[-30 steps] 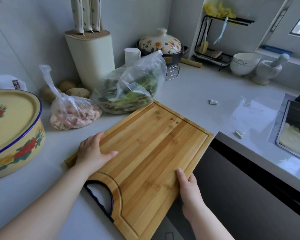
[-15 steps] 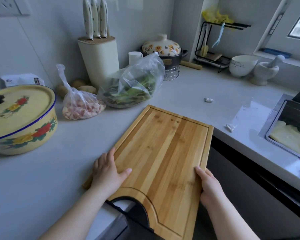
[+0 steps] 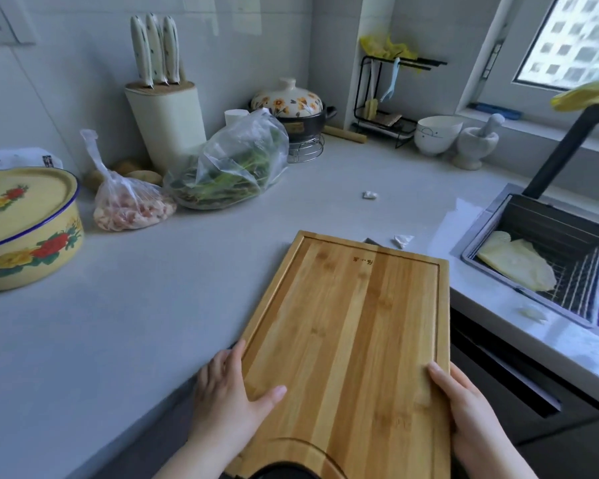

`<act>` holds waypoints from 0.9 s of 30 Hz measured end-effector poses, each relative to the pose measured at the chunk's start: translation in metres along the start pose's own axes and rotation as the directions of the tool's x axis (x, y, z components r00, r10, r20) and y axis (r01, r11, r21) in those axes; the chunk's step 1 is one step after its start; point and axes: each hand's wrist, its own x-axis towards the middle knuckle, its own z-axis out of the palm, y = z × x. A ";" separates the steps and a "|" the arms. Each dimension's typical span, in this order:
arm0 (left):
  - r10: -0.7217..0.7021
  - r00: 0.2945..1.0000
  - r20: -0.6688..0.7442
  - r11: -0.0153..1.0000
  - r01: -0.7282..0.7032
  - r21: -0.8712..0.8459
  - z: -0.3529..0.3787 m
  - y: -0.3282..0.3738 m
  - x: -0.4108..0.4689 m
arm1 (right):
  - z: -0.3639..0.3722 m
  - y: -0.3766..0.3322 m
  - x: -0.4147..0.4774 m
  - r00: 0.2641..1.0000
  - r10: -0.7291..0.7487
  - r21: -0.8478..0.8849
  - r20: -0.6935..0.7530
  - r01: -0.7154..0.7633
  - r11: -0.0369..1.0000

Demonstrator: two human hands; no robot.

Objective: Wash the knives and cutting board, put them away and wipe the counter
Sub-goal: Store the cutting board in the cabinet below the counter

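Nearest to the camera, the left hand (image 3: 229, 388) grasped the left long edge of the cutting board (image 3: 353, 323), with the thumb laid flat on the top face and the other fingers along the edge. The right hand (image 3: 464, 406) grasped the opposite long edge in the same manner, the thumb on the wood. The board was held between the two hands with its dark handle end toward the person. That end stood out past the front edge of the counter (image 3: 153, 305), and the far end was over the corner of the counter. I could not tell if the far end touched the surface.

Just beyond the far end lay a small white scrap (image 3: 402, 239), and a second scrap (image 3: 369, 195) lay farther back. To the right was the sink (image 3: 550, 219), with a yellow cloth (image 3: 516, 264) lying in its basket. On the left of the counter stood a yellow enamel basin (image 3: 25, 229) with a flowered lid. Behind it lay a bag of meat (image 3: 128, 205) and, touching it, a bag of greens (image 3: 232, 164).

Against the back wall stood the knife block (image 3: 168, 126), and three knives (image 3: 154, 50) were in it, handles up. Farther to the right stood a flowered clay pot (image 3: 291, 105), a black wire rack (image 3: 388, 95), a white bowl (image 3: 436, 133) and a stone mortar (image 3: 474, 146).
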 end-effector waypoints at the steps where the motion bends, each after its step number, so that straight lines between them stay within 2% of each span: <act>1: 0.005 1.000 0.026 0.998 -0.003 -0.057 0.008 0.003 -0.005 | -0.008 -0.002 -0.004 1.000 -0.023 -0.006 -0.009 0.023 1.000; 5: -0.032 0.989 0.147 0.902 0.092 -0.422 0.031 0.019 -0.017 | -0.036 -0.007 -0.019 0.998 -0.056 -0.015 -0.016 0.056 0.998; 9: -0.044 0.966 0.256 0.753 0.200 -0.627 0.039 0.023 -0.010 | -0.062 -0.006 -0.030 0.999 -0.046 -0.010 -0.028 0.045 0.999; 14: 0.015 0.896 0.444 0.802 0.255 -0.541 0.064 0.020 -0.012 | -0.100 -0.005 -0.036 1.000 0.021 -0.049 0.006 -0.021 0.999; 17: 0.004 0.847 0.532 0.779 0.330 -0.533 0.087 0.016 -0.018 | -0.110 -0.008 -0.036 0.998 0.049 -0.103 0.032 -0.046 0.994; 22: -0.096 0.764 0.638 0.716 0.498 -0.489 0.112 -0.007 -0.027 | -0.112 0.000 -0.019 0.994 0.093 -0.194 0.057 -0.081 0.978; 27: -0.218 0.708 0.672 0.657 0.616 -0.436 0.133 -0.044 -0.019 | -0.086 0.024 0.011 0.973 0.189 -0.295 0.137 -0.142 0.945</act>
